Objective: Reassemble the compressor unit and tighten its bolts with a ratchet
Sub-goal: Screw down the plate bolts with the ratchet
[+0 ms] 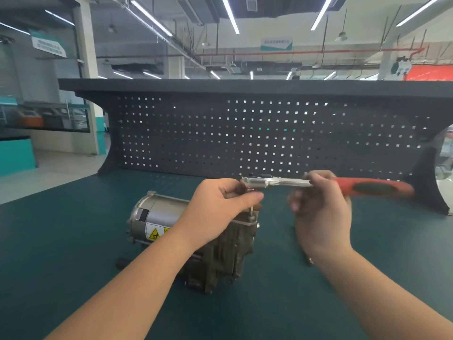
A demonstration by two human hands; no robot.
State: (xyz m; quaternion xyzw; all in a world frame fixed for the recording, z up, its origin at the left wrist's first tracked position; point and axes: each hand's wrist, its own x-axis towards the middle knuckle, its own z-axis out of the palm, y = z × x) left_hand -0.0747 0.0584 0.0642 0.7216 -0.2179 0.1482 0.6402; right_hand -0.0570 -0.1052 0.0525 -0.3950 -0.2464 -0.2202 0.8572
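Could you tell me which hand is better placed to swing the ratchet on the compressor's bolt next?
The right hand: it already holds the ratchet by its shaft, near the red handle. The left hand pinches at the ratchet's head above the compressor.

No wording can be read anywhere. The silver cylindrical motor housing [157,217] lying on the bench carries a white label [157,232] with a yellow triangular warning symbol; its print is too small to make out. Two white-and-teal hanging signs [276,43] near the ceiling bear blurred, illegible lettering.
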